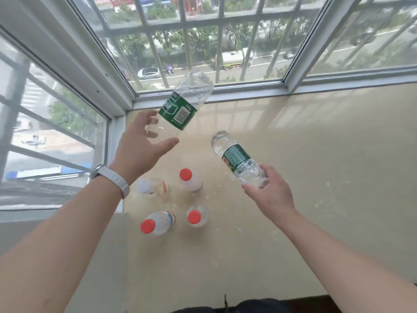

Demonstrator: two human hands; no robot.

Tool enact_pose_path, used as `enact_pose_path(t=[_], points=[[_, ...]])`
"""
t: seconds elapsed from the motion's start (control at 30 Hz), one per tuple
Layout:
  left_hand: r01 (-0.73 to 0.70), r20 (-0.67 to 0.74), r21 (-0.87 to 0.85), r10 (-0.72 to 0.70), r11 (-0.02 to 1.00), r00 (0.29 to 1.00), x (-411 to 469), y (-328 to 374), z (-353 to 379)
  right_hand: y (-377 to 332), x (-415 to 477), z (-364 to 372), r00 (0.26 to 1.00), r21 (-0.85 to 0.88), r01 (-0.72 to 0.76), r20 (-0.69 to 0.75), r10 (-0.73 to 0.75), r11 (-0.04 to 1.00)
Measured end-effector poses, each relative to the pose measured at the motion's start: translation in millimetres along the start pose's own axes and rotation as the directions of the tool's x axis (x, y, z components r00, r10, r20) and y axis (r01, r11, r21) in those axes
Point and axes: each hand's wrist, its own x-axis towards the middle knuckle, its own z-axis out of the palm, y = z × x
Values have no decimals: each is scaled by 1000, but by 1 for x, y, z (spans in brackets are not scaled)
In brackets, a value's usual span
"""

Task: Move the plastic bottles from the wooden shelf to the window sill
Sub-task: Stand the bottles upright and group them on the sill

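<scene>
The left hand (144, 145) grasps a large green-labelled bottle (180, 105) above the window sill's (293, 177) far-left corner. Four capped bottles (191, 180) stand near the sill's left edge. The right hand (268, 188) grips a smaller green-labelled bottle (237, 158), tilted.

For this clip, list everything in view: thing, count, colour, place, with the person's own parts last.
Clear plastic bottles with green labels: two, one in each hand, held tilted above the sill; second one.
Clear plastic bottles with red caps: three, standing on the sill near the left corner; others.
Clear plastic bottle with white cap: one, standing on the sill beside the red-capped ones.
Beige glossy window sill: one, below the windows.
White-framed barred windows: ahead and to the left.
White wristband: one, left wrist.
Left hand: grips the larger bottle.
Right hand: grips the smaller bottle.
</scene>
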Motion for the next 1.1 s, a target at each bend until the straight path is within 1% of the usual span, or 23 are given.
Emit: enact_pose_path(t=[0.1,0.2,0.37,0.47,0.6,0.67,0.8,0.87,1.0,1.1], points=[[-43,1,-3,43,999,999,-45,31,-10,1,-35,-19,998,48,52,-25,-51,998],[-63,33,-15,64,998,997,-96,56,-17,11,-72,-38,997,93,78,-34,-75,993],[2,58,-77,3,997,998,-179,72,-13,37,-119,-62,995,130,86,-50,-80,988],[70,74,-91,-63,993,995,-222,75,-2,58,-135,-75,993,101,113,-31,-111,988],[140,115,-33,-135,990,984,-275,64,22,86,-153,-92,994,76,102,18,-104,992],[198,151,-14,-194,980,969,-302,56,36,102,-160,-98,995,48,82,61,-84,996],[298,199,40,-300,954,933,-346,29,61,134,-171,-99,990,-56,72,129,-65,996],[373,212,51,-375,926,903,-358,10,68,144,-174,-94,984,-119,71,170,-50,990],[472,180,81,-479,878,859,-373,-27,69,148,-178,-74,967,-190,87,252,-37,978],[490,155,110,-502,865,851,-374,-42,67,143,-177,-53,948,-239,112,316,-32,964]])
